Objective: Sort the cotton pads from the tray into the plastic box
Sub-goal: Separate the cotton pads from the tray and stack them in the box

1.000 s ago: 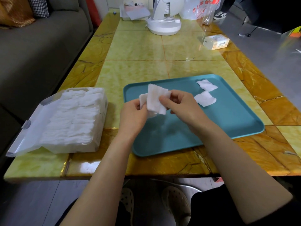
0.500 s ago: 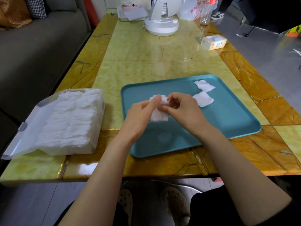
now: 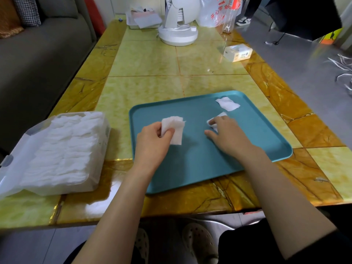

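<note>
Moved: half a second ago both sets of fingers met on one bunch of pads; now they are apart, and my right fingers (image 3: 219, 121) have gone out to the next pad.
Left fingers (image 3: 168, 133): clenched on the gathered pads (image 3: 176, 130), thumb on top, just above the tray (image 3: 200, 168).
Right fingers: tips down on the near pad (image 3: 214, 125), thumb lying to the side; I cannot tell whether they have nipped it.
Last pad (image 3: 227, 103): flat on the tray, just beyond my right fingers.
Plastic box (image 3: 57, 149): on the table (image 3: 144, 61), well out to the left of my left fingers, open and nearly full.
Doing it well: I judge I should pinch one edge and peel it up cleanly, then lay it square on the bunch.
Pointing: the gathered pads' long axis seems to run away from my thumb towards the tray's far rim; I should keep that line for the box rows.
</note>
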The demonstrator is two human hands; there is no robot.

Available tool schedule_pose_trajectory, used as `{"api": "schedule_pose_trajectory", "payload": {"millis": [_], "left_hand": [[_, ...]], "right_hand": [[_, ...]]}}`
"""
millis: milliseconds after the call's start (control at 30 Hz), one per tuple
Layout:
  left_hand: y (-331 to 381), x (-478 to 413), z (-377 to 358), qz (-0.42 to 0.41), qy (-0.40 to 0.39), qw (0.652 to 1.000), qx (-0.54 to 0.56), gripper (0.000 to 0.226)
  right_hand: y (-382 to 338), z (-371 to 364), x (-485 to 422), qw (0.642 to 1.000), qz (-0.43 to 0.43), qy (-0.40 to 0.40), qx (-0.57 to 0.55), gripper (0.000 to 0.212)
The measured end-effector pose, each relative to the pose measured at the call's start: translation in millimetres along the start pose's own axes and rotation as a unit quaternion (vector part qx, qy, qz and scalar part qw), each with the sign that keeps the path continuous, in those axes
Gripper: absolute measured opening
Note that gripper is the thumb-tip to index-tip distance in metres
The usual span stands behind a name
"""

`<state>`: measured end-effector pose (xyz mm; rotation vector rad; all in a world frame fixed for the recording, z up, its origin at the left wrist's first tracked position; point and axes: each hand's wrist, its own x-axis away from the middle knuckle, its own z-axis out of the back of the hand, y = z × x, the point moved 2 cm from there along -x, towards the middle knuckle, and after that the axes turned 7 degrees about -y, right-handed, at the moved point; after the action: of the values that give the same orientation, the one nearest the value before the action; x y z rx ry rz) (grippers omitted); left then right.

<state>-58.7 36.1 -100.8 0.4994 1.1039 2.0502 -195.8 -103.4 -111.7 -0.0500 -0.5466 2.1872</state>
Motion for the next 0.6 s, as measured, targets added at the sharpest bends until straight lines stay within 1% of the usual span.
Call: {"api": "schedule_pose_trajectory", "payload": {"millis": [133, 200, 267, 333, 433, 467, 533, 600], "left_hand": [[4, -4, -7, 0.008, -0.002, 1.0, 0.003, 0.024], [6, -6, -11, 0.01, -0.006, 1.0, 0.011, 0.025], [8, -8, -14, 0.013, -0.008, 1.0, 0.01, 0.025], [9, -10, -16, 0.015, -0.01, 1.0, 0.017, 0.025], [10, -13, -18, 0.016, -0.014, 1.0, 0.021, 0.025], [11, -14, -18, 0.015, -0.013, 1.0, 0.022, 0.025], [12, -16, -18, 0.012, -0.007, 1.0, 0.026, 0.025], [12, -19, -18, 0.011, 0.0, 0.999, 0.031, 0.025]], "right_hand": [[-20, -6, 9, 0.997, 0.059, -0.004, -0.059, 0.027], [-21, 0, 4, 0.993, 0.057, 0.033, -0.096, 0.024], [-14, 11, -10, 0.989, 0.037, 0.085, -0.116, 0.027], [-2, 21, -28, 0.991, 0.007, 0.099, -0.091, 0.036], [19, 26, -51, 0.996, -0.075, 0.023, -0.048, 0.056], [25, 26, -55, 0.995, -0.096, 0.003, -0.029, 0.057], [30, 26, -58, 0.995, -0.102, 0.003, 0.009, 0.046], [29, 25, -55, 0.996, -0.077, 0.03, 0.04, 0.03]]}}
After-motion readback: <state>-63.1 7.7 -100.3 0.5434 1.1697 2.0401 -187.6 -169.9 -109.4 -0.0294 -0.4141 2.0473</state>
